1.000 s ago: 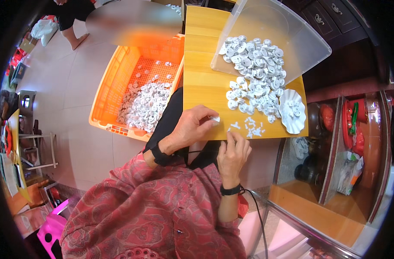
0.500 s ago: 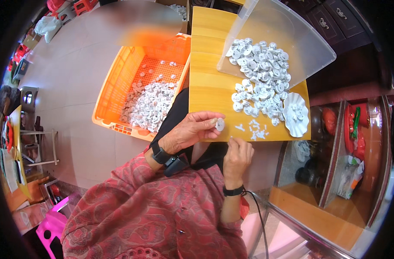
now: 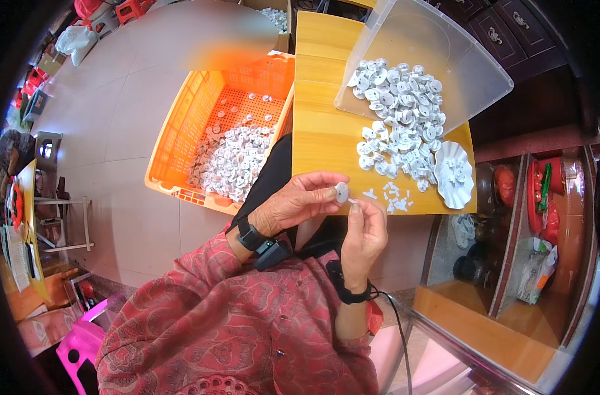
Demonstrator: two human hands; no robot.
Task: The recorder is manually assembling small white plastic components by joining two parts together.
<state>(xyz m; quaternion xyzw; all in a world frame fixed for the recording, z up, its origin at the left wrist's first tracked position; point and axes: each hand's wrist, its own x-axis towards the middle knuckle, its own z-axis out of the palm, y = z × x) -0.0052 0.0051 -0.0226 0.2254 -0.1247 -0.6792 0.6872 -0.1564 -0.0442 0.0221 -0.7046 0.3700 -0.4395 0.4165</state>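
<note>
Right hand (image 3: 366, 232) has moved closer, mid-frame, pinching a white sliver (image 3: 350, 200) beside the disc (image 3: 341, 191) the left hand (image 3: 299, 203) holds.

Someone's home, I'd say, doubling as workroom.
Dark drawers (image 3: 510, 41) beyond the hands (image 3: 292, 207), rightward; cluttered shelves (image 3: 474, 313) nearer that side; tiled floor (image 3: 122, 191) leftward; white parts (image 3: 408, 102) heaped ahead.
</note>
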